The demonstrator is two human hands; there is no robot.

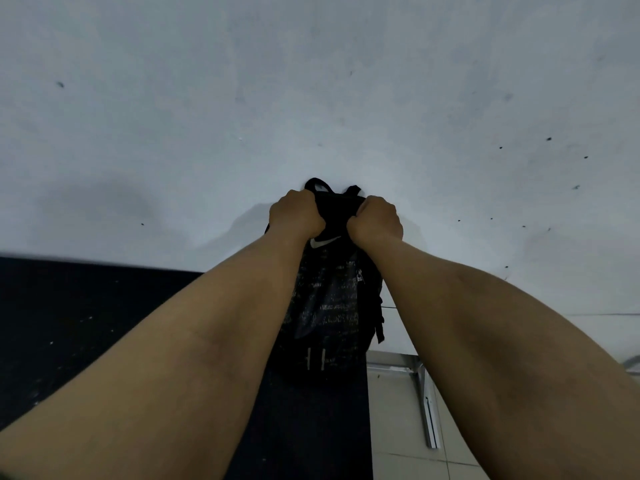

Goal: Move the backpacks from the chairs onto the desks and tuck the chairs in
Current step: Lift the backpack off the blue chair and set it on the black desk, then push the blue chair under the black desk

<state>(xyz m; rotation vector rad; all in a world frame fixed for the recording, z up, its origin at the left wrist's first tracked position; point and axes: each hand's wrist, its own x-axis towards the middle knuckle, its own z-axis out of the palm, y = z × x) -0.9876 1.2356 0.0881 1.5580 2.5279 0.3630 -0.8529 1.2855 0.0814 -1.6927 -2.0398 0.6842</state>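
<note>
Both hands up top — left hand [297,215] and right hand [375,219] side by side, fists clamped on the black backpack [332,306], white wall [311,81] behind.

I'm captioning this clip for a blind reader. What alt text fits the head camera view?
Both hands grip the top of a black backpack: the left hand and right hand are fists bunched in its fabric. The bag hangs in front of a pale grey wall, with a dark surface at left and tiled floor at lower right.
</note>
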